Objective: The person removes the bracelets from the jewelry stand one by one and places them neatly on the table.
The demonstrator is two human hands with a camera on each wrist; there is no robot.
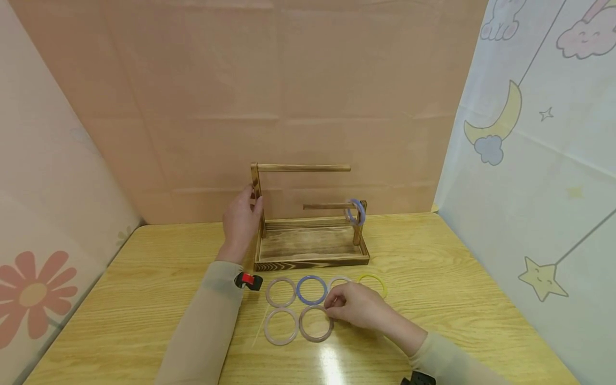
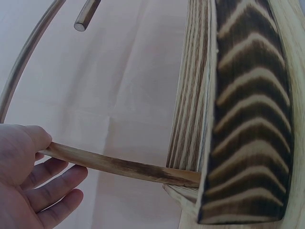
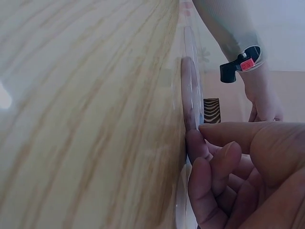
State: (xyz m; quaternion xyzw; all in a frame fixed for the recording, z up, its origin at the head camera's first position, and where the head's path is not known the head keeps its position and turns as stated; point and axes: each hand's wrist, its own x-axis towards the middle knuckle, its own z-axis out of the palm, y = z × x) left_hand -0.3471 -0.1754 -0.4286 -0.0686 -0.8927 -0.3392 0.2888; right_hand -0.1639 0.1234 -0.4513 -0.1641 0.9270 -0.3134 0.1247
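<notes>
A wooden bangle stand (image 1: 313,263) has a tray base, a tall left post (image 1: 255,177) and a shorter right post. My left hand (image 1: 240,222) grips the left post between thumb and forefinger; in the left wrist view its other fingers (image 2: 59,186) are loosely bent. On the table my right hand (image 1: 358,306) pinches the right edge of a brownish bangle (image 1: 315,339), which lies flat. In the right wrist view thumb and forefinger meet at the rim of that bangle (image 3: 187,90). A lavender-blue bangle (image 1: 362,212) hangs on the lower rod, by the right post.
Left of the brownish bangle lies a pale bangle (image 1: 281,343). Behind are a pinkish bangle (image 1: 267,292), a blue bangle (image 1: 312,303), a whitish one (image 1: 340,277) partly behind my right hand, and a yellow one (image 1: 371,276). The upper rod (image 1: 303,168) carries no bangle.
</notes>
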